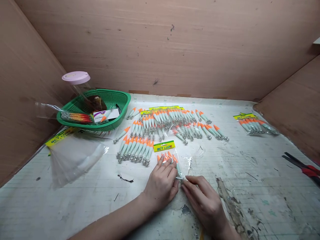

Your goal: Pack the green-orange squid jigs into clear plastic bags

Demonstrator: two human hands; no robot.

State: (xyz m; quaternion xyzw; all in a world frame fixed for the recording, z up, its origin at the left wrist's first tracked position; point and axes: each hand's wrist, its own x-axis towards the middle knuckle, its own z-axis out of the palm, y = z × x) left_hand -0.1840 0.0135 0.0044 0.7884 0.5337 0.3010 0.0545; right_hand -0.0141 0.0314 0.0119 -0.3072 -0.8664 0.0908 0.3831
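A clear plastic bag [164, 146] with a yellow and green "BCT LURE" header lies in front of me, with several orange and pale-green fishing lures [178, 167] inside. My left hand [163, 176] is closed over the bag, its fingers pressing on the lures and covering part of them. At the bag's lower right end, the thumb and fingers of my right hand [203, 196] are pinched together on the plastic beside the lure hooks. Exactly how much plastic is in that pinch is hidden. Just left of the bag sits a row of loose fishing lures [136, 148].
Behind are more lures and filled bags [172, 115]. A green basket [112, 125] holding a pink-lidded container [76, 77] stands back left, near flat header bags [72, 160]. At right are a filled lure pack [255, 125] and red-handled scissors [310, 170]. Wooden panels [175, 50] enclose the table.
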